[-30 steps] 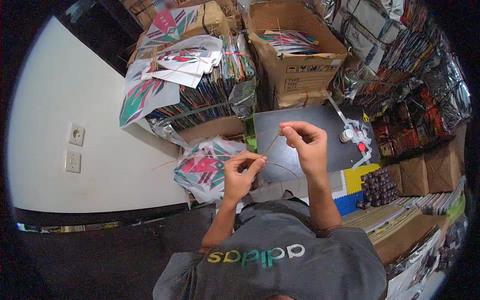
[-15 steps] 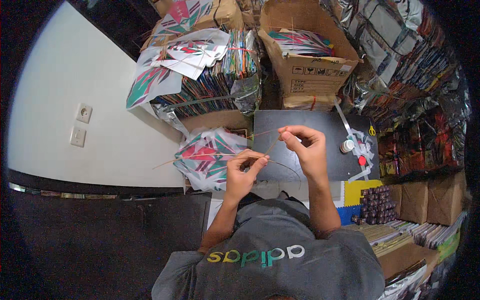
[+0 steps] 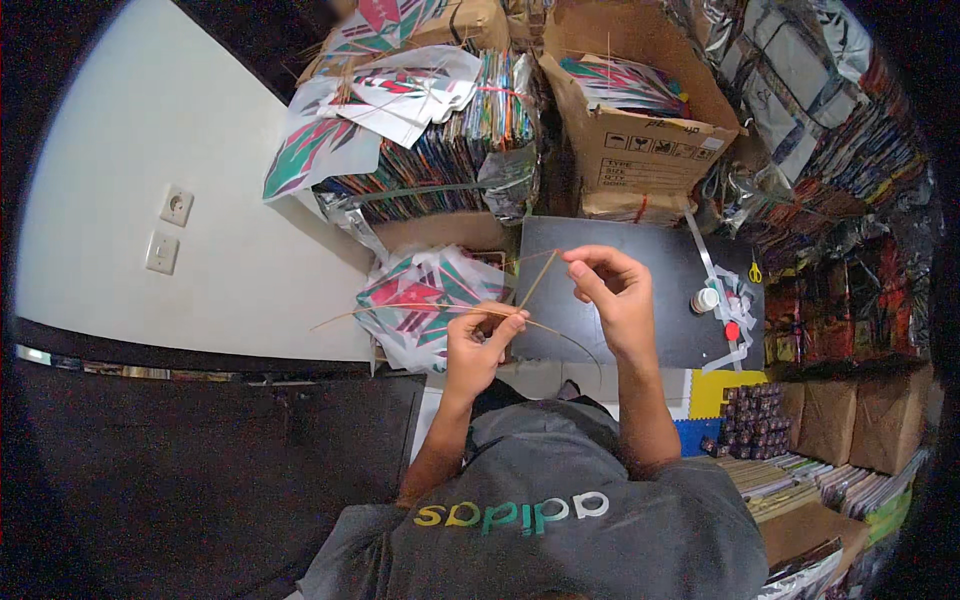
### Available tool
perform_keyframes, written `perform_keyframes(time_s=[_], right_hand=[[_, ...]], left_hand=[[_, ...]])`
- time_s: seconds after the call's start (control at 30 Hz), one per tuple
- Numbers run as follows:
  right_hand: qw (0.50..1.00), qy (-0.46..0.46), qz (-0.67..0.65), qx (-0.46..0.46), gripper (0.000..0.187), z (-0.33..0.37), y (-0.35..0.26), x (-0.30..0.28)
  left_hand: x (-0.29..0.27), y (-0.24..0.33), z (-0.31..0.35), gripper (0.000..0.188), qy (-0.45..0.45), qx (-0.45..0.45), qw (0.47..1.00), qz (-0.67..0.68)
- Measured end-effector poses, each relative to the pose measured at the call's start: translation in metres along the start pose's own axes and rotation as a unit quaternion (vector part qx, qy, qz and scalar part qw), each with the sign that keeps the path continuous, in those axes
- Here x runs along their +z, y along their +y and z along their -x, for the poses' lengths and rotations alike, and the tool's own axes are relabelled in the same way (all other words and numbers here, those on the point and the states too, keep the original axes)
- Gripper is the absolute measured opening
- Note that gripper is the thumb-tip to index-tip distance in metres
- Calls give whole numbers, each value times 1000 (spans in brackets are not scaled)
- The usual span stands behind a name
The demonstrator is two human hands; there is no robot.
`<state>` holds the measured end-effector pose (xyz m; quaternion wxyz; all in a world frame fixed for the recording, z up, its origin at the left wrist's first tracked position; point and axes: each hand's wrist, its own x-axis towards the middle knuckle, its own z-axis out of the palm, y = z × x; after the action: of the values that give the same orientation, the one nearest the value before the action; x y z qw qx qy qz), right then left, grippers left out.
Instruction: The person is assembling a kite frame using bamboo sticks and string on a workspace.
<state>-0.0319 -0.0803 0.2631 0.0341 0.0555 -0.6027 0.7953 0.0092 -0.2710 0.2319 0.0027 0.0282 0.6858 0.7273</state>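
My left hand [image 3: 478, 345] pinches two thin bamboo sticks where they cross. The long stick [image 3: 400, 306] bows out to both sides of that hand, its right end curving down. A shorter stick [image 3: 538, 280] rises at a slant from the same grip toward my right hand [image 3: 614, 285]. That hand's thumb and forefinger are pinched beside the short stick's upper tip, where a fine reddish thread [image 3: 533, 260] meets them. Below and left of the thread lies a pile of thin printed kite sheets [image 3: 425, 290] in pink, green and white.
A dark tabletop [image 3: 600, 330] lies beyond my hands, with a white jar [image 3: 705, 299], a red cap [image 3: 731, 330], paper scraps and yellow scissors [image 3: 755, 272] on its right. An open cardboard box [image 3: 650, 150] and tall bundled stacks [image 3: 430, 160] stand behind. A white wall [image 3: 110, 220] is at left.
The short stick stands a little steeper, and its upper tip now shows just left of my right fingertips. My left hand keeps its pinch. The whole view has shifted slightly.
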Motion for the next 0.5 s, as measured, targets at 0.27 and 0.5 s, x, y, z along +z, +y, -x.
perform_keyframes(time_s=[0.27,0.5], right_hand=[[975,-57,-185,106,7,-20,12,45],[978,-93,-141,124,10,-34,32,118]], left_hand=[[-63,-3,-7,12,34,1,999,20],[-135,-2,-14,11,51,-20,998,34]])
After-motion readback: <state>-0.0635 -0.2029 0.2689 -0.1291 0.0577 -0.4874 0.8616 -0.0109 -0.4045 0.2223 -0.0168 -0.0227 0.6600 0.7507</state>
